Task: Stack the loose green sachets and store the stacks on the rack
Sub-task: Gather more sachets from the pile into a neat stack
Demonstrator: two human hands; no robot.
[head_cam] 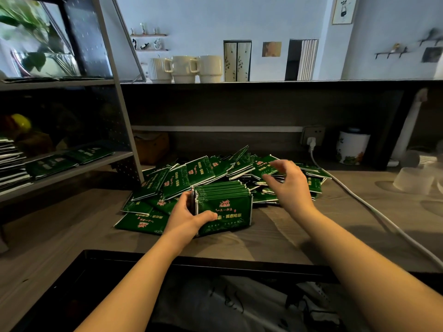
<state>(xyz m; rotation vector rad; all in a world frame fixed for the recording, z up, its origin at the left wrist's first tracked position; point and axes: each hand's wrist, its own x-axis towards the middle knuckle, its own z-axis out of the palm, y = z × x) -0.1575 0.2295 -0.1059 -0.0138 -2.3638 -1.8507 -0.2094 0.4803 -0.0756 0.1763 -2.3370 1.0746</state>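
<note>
Left hand (189,215) fingers: hidden behind held stack (223,207); only thumb shows.
Right hand (286,180) fingertips: motion-blurred over pile (191,178); contact not determinable.
Sachet print: too small and blurred to read.
Rack (72,168): cut off at left edge; upper-shelf contents dark, unidentifiable.
White cable (359,200): runs out at right edge.
Clear containers (414,180): blurred, cropped at right edge.
Both forearms: cut off at bottom edge.

It looked like a small café or tea-shop counter: three cream mugs (184,69) stood on the far raised ledge (287,82), little wall shelves (149,41) held ornaments, and a metal rack (72,164) (far left) carried stacked green sachets (69,159).
</note>
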